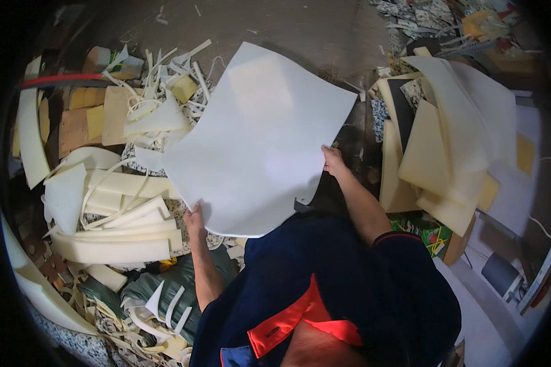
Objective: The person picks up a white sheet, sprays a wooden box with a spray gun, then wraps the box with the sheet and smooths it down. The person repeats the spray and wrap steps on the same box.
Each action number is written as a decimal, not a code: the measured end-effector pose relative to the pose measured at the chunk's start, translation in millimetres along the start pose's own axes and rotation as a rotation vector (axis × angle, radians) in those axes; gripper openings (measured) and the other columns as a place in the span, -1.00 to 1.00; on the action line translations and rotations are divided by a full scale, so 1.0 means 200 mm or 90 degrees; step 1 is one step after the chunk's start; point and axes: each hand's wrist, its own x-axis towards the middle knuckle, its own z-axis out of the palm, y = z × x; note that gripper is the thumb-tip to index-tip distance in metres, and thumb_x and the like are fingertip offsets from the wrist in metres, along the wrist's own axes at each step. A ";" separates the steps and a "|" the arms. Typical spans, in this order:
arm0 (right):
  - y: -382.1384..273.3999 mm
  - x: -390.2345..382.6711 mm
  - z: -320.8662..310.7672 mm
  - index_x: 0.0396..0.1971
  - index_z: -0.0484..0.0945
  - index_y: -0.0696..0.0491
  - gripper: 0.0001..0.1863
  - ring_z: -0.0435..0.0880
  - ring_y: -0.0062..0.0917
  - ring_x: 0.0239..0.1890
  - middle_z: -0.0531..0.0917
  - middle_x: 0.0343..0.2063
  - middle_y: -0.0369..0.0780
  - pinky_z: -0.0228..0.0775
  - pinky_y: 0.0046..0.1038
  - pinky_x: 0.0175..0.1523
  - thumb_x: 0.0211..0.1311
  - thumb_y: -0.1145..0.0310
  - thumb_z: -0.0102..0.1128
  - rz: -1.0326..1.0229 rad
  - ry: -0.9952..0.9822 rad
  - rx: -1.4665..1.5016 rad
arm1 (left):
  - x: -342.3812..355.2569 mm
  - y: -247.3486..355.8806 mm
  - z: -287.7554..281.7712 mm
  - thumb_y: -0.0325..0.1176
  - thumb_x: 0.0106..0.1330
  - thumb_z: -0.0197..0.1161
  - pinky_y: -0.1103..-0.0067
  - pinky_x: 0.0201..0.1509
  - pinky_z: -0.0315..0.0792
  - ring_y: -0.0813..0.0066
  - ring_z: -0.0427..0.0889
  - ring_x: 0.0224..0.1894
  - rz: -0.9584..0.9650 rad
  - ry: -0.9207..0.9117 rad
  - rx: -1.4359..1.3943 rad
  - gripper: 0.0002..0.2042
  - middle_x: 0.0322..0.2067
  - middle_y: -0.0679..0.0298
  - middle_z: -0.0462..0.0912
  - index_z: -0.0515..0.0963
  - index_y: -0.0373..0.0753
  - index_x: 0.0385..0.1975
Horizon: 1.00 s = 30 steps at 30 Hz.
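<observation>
A large white foam sheet (257,147) with curved edges spans the space in front of my body, held up in both hands. My left hand (194,220) pinches its near left edge, fingers partly hidden behind the foam. On the right edge, my right hand (332,160) grips the sheet with the thumb on top. A paler, yellowish rectangular patch (263,84) shows on the sheet's far part; I cannot tell whether it is a piece lying there or light. Beside the near right corner is a small dark strip (301,205).
Cream foam strips and offcuts (116,238) heap up at the left, with thin white trimmings (165,85) farther back. Stacked foam sheets (441,140) lean at the right. A dark green bag (183,281) lies near my left forearm. Grey floor (275,24) stretches beyond.
</observation>
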 end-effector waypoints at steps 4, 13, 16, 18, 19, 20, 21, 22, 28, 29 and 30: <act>0.03 0.07 -0.02 -0.09 0.51 0.02 -0.72 0.64 -0.40 -0.24 0.61 -0.23 -0.21 0.55 -0.20 -0.33 0.34 0.16 0.16 0.002 0.047 -0.017 | 0.03 -0.01 0.00 -0.36 0.37 0.24 0.43 -0.12 0.52 0.35 0.64 -0.22 0.005 -0.010 0.046 -0.71 -0.18 0.10 0.66 0.53 -0.42 -0.03; 0.08 0.12 -0.09 -0.02 0.49 0.11 -0.67 0.70 -0.33 -0.19 0.65 -0.17 -0.14 0.64 -0.16 -0.20 0.32 0.26 0.17 -0.031 0.017 -0.049 | 0.09 -0.08 0.00 -0.40 0.36 0.23 0.47 -0.21 0.54 0.42 0.64 -0.31 0.036 -0.042 0.021 -0.82 -0.27 0.20 0.68 0.59 -0.38 -0.16; 0.06 0.08 -0.08 -0.02 0.49 0.12 -0.67 0.71 -0.31 -0.21 0.65 -0.19 -0.13 0.64 -0.16 -0.22 0.30 0.28 0.19 -0.031 0.018 -0.050 | 0.11 -0.09 0.01 -0.38 0.36 0.24 0.48 -0.21 0.53 0.42 0.63 -0.30 0.046 -0.042 0.040 -0.79 -0.27 0.20 0.67 0.59 -0.38 -0.14; 0.04 0.05 -0.08 -0.05 0.50 0.13 -0.69 0.71 -0.29 -0.21 0.66 -0.20 -0.13 0.64 -0.16 -0.23 0.27 0.31 0.20 -0.020 0.029 -0.022 | 0.11 -0.09 0.02 -0.37 0.35 0.24 0.47 -0.20 0.52 0.43 0.62 -0.30 0.077 -0.050 0.048 -0.78 -0.28 0.21 0.67 0.59 -0.39 -0.13; 0.04 0.05 -0.09 -0.06 0.51 0.13 -0.70 0.71 -0.29 -0.22 0.66 -0.20 -0.12 0.64 -0.16 -0.24 0.26 0.32 0.21 -0.036 0.006 -0.015 | 0.11 -0.08 0.02 -0.37 0.35 0.25 0.47 -0.20 0.52 0.44 0.62 -0.30 0.073 -0.050 0.059 -0.78 -0.28 0.22 0.67 0.58 -0.39 -0.13; 0.04 0.05 -0.09 -0.08 0.52 0.13 -0.71 0.71 -0.28 -0.22 0.66 -0.21 -0.12 0.64 -0.15 -0.24 0.25 0.33 0.21 -0.036 -0.005 -0.006 | 0.10 -0.07 0.02 -0.34 0.36 0.23 0.49 -0.19 0.49 0.47 0.59 -0.30 0.071 -0.064 0.042 -0.76 -0.27 0.23 0.66 0.58 -0.37 -0.11; 0.05 0.05 -0.10 -0.10 0.53 0.13 -0.72 0.71 -0.27 -0.23 0.66 -0.21 -0.11 0.64 -0.15 -0.25 0.24 0.34 0.22 -0.025 0.008 0.007 | 0.10 -0.06 0.03 -0.34 0.37 0.22 0.48 -0.15 0.49 0.46 0.59 -0.26 0.072 -0.060 0.058 -0.74 -0.23 0.22 0.65 0.56 -0.37 -0.07; 0.06 0.06 -0.11 -0.15 0.53 0.12 -0.76 0.70 -0.31 -0.24 0.65 -0.25 -0.13 0.62 -0.18 -0.30 0.22 0.37 0.22 -0.041 -0.016 0.006 | 0.08 -0.04 0.04 -0.35 0.37 0.21 0.48 -0.11 0.48 0.45 0.59 -0.23 0.064 -0.071 0.075 -0.73 -0.19 0.21 0.65 0.54 -0.38 -0.03; 0.07 0.12 -0.03 -0.41 0.56 0.09 -0.88 0.58 -0.41 -0.47 0.62 -0.48 -0.08 0.47 -0.33 -0.35 0.00 0.45 0.11 -0.305 0.190 -0.213 | -0.04 0.21 0.29 -0.31 0.36 0.23 0.49 -0.10 0.48 0.44 0.60 -0.23 0.104 -0.115 0.093 -0.71 -0.20 0.25 0.65 0.55 -0.34 -0.02; 0.03 0.11 0.00 -0.31 0.62 0.05 -0.85 0.57 -0.54 -0.42 0.63 -0.50 -0.26 0.45 -0.42 -0.31 0.11 0.41 0.16 -0.307 0.165 -0.323 | -0.06 0.26 0.38 -0.31 0.35 0.24 0.50 -0.10 0.48 0.46 0.59 -0.23 0.112 -0.151 0.085 -0.72 -0.22 0.26 0.66 0.56 -0.33 -0.04; 0.00 0.07 0.02 -0.30 0.61 0.07 -0.83 0.59 -0.50 -0.39 0.64 -0.49 -0.19 0.45 -0.37 -0.30 0.12 0.39 0.14 -0.364 0.085 -0.287 | -0.09 0.32 0.45 -0.30 0.35 0.25 0.51 -0.11 0.47 0.47 0.59 -0.24 0.118 -0.187 0.067 -0.72 -0.24 0.27 0.66 0.58 -0.32 -0.05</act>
